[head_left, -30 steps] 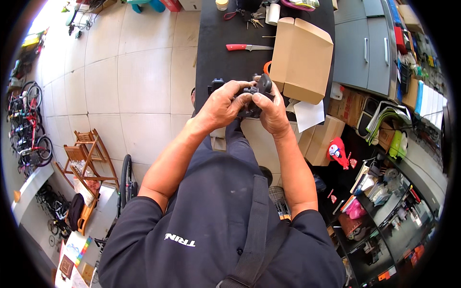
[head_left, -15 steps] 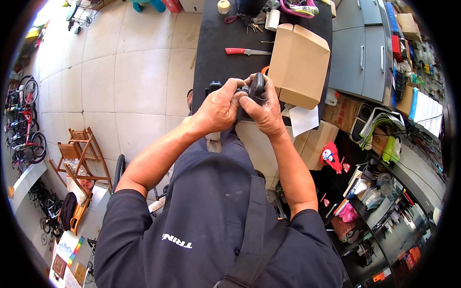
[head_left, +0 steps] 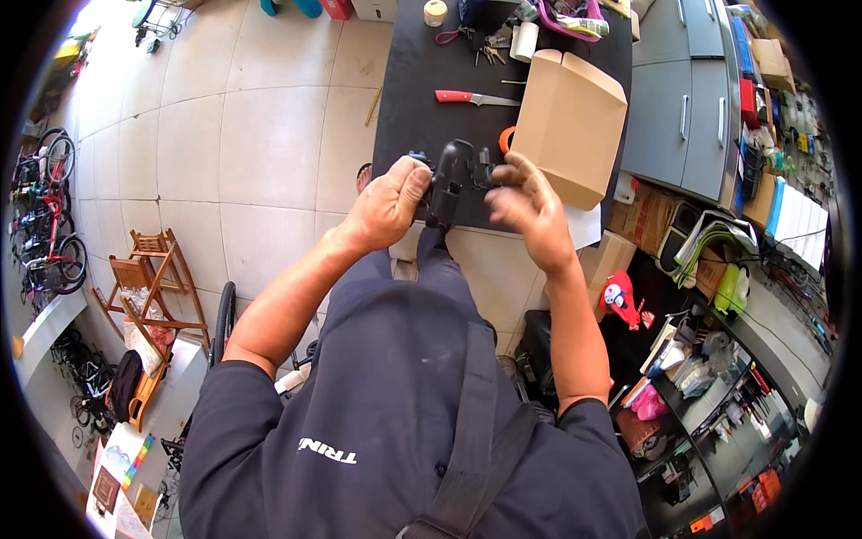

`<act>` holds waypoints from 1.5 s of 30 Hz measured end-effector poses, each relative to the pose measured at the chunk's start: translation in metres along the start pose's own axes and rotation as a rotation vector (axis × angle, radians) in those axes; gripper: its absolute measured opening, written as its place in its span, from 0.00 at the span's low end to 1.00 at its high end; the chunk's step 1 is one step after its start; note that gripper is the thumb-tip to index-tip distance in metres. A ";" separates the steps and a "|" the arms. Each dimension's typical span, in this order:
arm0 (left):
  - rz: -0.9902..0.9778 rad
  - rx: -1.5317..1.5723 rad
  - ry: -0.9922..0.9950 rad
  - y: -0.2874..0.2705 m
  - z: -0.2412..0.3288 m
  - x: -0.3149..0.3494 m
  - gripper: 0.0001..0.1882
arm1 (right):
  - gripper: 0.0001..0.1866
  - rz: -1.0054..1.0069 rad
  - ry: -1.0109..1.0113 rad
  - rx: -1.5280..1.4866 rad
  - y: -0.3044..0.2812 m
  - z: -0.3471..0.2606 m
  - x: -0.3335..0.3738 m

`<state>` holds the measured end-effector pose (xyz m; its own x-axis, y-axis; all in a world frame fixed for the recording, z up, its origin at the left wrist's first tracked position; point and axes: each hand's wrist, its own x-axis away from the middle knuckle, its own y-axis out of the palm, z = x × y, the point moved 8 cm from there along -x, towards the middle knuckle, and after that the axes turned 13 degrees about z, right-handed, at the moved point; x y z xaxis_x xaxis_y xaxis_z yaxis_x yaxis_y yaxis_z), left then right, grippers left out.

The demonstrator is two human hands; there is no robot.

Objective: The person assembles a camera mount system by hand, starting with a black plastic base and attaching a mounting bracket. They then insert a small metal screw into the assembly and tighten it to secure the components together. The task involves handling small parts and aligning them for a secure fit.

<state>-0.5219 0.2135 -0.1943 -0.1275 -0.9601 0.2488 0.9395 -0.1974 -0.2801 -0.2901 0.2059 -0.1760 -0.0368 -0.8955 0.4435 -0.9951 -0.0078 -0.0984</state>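
Note:
A black jointed plastic device [head_left: 456, 180], with a long rounded body and smaller parts on its sides, is held over the near edge of the dark table [head_left: 413, 67]. My left hand [head_left: 388, 199] is closed around its left end, thumb on top. My right hand [head_left: 537, 214] is just right of it, holding nothing, fingers apart and slightly smeared by motion. Beyond that hand lies an opened cardboard box [head_left: 575, 126], with a white sheet [head_left: 585, 225] partly under it. An orange ring-like thing [head_left: 506, 139] shows at the box's left side. What exactly the device is, I cannot make out.
On the table a red-handled knife [head_left: 476, 98] lies beyond my hands. Farther back are keys [head_left: 490, 54], a white roll [head_left: 524, 41], a small jar [head_left: 435, 13] and a pink basket [head_left: 579, 25]. Grey cabinets [head_left: 664, 117] stand at right, wooden chairs [head_left: 166, 278] at left.
My right hand has let go of the black device and moved right, its fingers spreading. The device, now in my left hand alone, has turned to show its long body.

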 end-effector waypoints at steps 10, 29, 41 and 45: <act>0.129 -0.237 0.017 -0.003 -0.017 0.010 0.20 | 0.30 -0.179 -0.033 0.143 0.058 -0.018 0.001; 0.148 -0.498 0.387 -0.031 0.025 0.002 0.16 | 0.24 0.129 0.059 0.009 0.056 -0.006 -0.012; 0.024 -0.570 0.179 -0.065 -0.031 -0.009 0.18 | 0.12 0.535 -0.107 0.146 0.054 0.025 -0.059; -0.008 -0.392 0.049 -0.079 -0.063 -0.010 0.20 | 0.31 0.457 -0.160 0.569 0.040 0.120 -0.085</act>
<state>-0.6147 0.2258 -0.2327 -0.1585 -0.9647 0.2104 0.7471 -0.2565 -0.6132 -0.3154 0.2283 -0.3242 -0.3783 -0.9182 0.1172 -0.6809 0.1903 -0.7072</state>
